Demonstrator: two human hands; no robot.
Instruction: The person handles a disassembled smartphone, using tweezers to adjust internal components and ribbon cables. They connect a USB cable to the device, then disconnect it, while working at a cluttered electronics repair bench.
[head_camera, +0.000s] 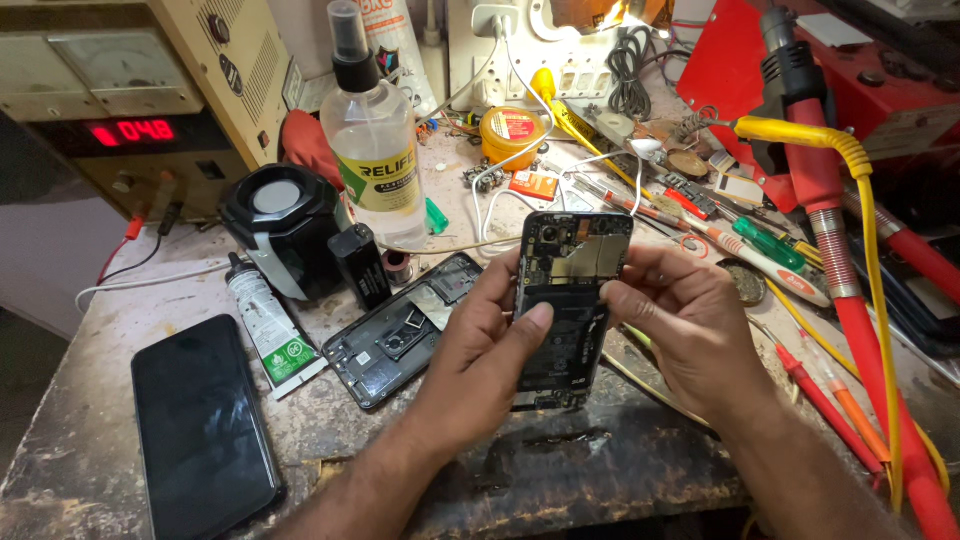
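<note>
An opened black phone, its back cover off and circuit board showing, is held upright above the workbench. My left hand grips its left edge, thumb pressed on the middle of the board. My right hand holds the right edge, fingertips on the upper part near the metal shield. A removed phone frame lies flat just left of my left hand.
A dark phone screen lies at front left. A glue tube, black speaker-like box, clear spray bottle and power supply stand behind. Screwdrivers, red and yellow tools crowd the right.
</note>
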